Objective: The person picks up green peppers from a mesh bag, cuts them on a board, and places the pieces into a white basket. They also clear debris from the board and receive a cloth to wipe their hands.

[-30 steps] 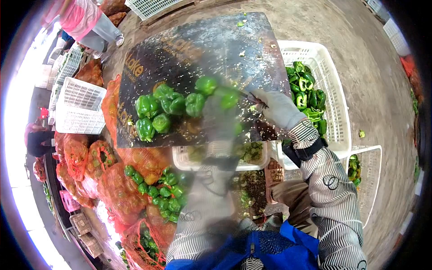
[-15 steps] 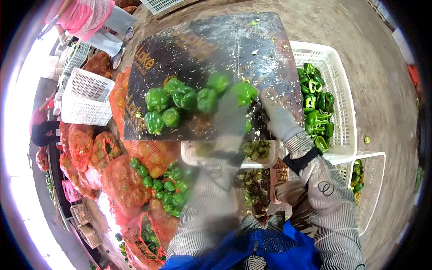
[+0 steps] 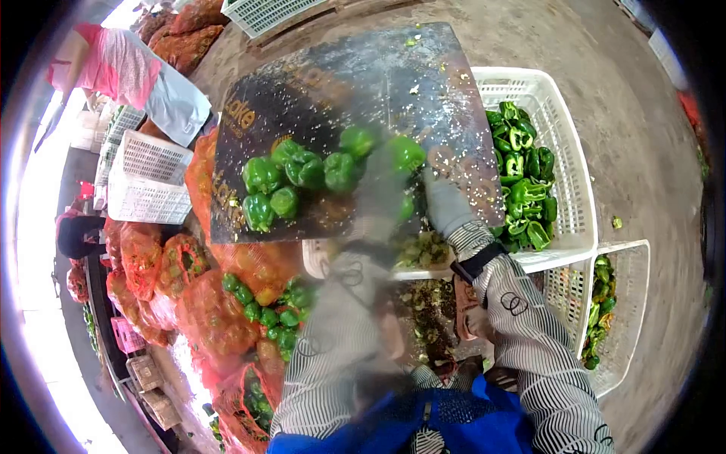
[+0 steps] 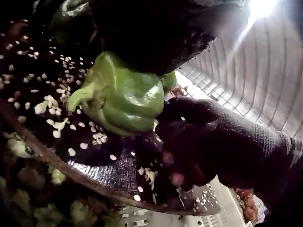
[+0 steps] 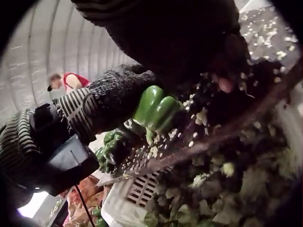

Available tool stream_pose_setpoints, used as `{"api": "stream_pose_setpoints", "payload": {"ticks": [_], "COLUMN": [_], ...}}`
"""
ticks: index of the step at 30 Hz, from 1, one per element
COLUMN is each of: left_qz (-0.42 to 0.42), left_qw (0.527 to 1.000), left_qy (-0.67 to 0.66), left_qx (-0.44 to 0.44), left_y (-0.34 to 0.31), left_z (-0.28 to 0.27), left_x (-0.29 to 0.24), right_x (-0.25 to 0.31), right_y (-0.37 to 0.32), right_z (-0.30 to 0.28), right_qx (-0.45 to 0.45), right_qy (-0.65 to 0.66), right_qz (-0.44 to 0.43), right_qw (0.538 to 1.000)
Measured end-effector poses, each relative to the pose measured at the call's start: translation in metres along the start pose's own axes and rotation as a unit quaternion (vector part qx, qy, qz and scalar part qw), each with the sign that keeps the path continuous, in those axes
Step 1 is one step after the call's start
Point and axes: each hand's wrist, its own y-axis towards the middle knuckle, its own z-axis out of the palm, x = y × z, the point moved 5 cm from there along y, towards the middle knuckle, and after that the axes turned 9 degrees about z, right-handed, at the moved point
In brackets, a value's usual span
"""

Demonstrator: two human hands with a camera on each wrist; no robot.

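A whole green pepper (image 3: 406, 153) sits at the front right of the dark board (image 3: 340, 83), gripped by my gloved left hand (image 3: 378, 193), which is motion-blurred in the head view. The left wrist view has the pepper (image 4: 123, 97) stem-first, held from above over a seed-strewn board. My gloved right hand (image 3: 442, 198) is just right of it, almost touching. Its fingers (image 4: 176, 178) are curled round a thin knife, of which only a sliver shows. In the right wrist view the left hand (image 5: 118, 94) holds the pepper (image 5: 156, 109).
Several whole peppers (image 3: 295, 174) lie on the board's left. A white crate (image 3: 563, 98) of cut peppers stands to the right, another crate (image 3: 631, 303) nearer. A tray (image 3: 321, 261) of scraps sits under the board edge. Red mesh sacks (image 3: 212, 310) are piled left. A person in pink (image 3: 113, 68) stands far left.
My left hand has brought one pepper rightwards from the pile to the right hand. The right hand has drawn slightly back toward the board's front edge.
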Motion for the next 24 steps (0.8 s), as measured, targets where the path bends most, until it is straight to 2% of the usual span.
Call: {"api": "stream_pose_setpoints", "payload": {"ticks": [1, 2, 3, 4, 6, 7, 8, 9, 10, 12, 13, 16, 17, 18, 20, 21, 22, 24], "left_qz": [0.047, 0.1, 0.134, 0.13, -0.041, -0.057, -0.057, 0.023, 0.104, 0.07, -0.065, -0.085, -0.132, -0.133, -0.129, -0.104, -0.107, -0.116], "left_qw": [0.999, 0.995, 0.99, 0.99, 0.995, 0.995, 0.995, 0.993, 0.957, 0.942, 0.961, 0.967, 0.956, 0.956, 0.983, 0.965, 0.965, 0.988], "left_qy": [-0.007, -0.015, 0.003, 0.005, -0.091, -0.055, -0.052, 0.111, 0.269, 0.327, 0.234, 0.185, 0.202, 0.202, 0.129, 0.212, 0.211, 0.084], "left_qx": [-0.009, -0.021, -0.049, -0.051, 0.009, 0.061, 0.062, 0.012, -0.036, 0.036, 0.136, 0.155, 0.166, 0.167, 0.036, 0.116, 0.115, -0.049], "left_y": [-0.003, 0.006, 0.001, 0.001, 0.008, 0.012, 0.012, 0.016, 0.018, 0.019, 0.021, 0.012, 0.007, -0.004, -0.033, -0.028, -0.037, -0.065], "left_z": [0.012, -0.006, -0.022, -0.021, -0.009, -0.022, -0.027, -0.041, -0.054, -0.073, -0.066, -0.08, -0.08, -0.076, -0.077, -0.092, -0.088, -0.078], "left_x": [0.013, -0.01, -0.04, -0.039, -0.014, -0.028, -0.02, -0.015, -0.012, 0.007, 0.046, 0.042, 0.042, 0.044, 0.051, 0.001, 0.016, 0.063], "right_x": [-0.002, -0.006, -0.013, -0.021, -0.041, -0.05, -0.058, -0.063, -0.065, -0.073, -0.053, -0.017, -0.006, 0.006, 0.031, 0.04, 0.048, 0.068], "right_y": [-0.006, -0.016, -0.031, -0.05, -0.081, -0.096, -0.107, -0.112, -0.114, -0.125, -0.13, -0.132, -0.131, -0.129, -0.123, -0.116, -0.111, -0.098], "right_z": [-0.001, -0.002, -0.004, -0.001, 0.007, 0.013, 0.014, 0.013, 0.017, 0.022, -0.011, -0.024, -0.025, -0.026, -0.029, -0.024, -0.021, -0.013], "right_qx": [0.005, 0.007, 0.014, 0.025, 0.034, 0.036, -0.006, -0.048, -0.048, -0.048, -0.015, -0.042, -0.057, -0.056, -0.049, 0.005, 0.007, 0.02], "right_qy": [0.022, 0.024, 0.087, 0.147, 0.124, 0.125, 0.233, 0.339, 0.344, 0.452, 0.426, 0.469, 0.436, 0.436, 0.46, 0.427, 0.426, 0.368], "right_qz": [0.003, 0.0, 0.011, 0.021, 0.047, 0.046, 0.038, 0.031, 0.033, 0.086, 0.08, 0.035, 0.02, 0.021, -0.008, 0.018, 0.017, -0.012], "right_qw": [1.0, 1.0, 0.996, 0.989, 0.991, 0.99, 0.972, 0.939, 0.937, 0.887, 0.901, 0.882, 0.898, 0.898, 0.887, 0.904, 0.905, 0.93]}}
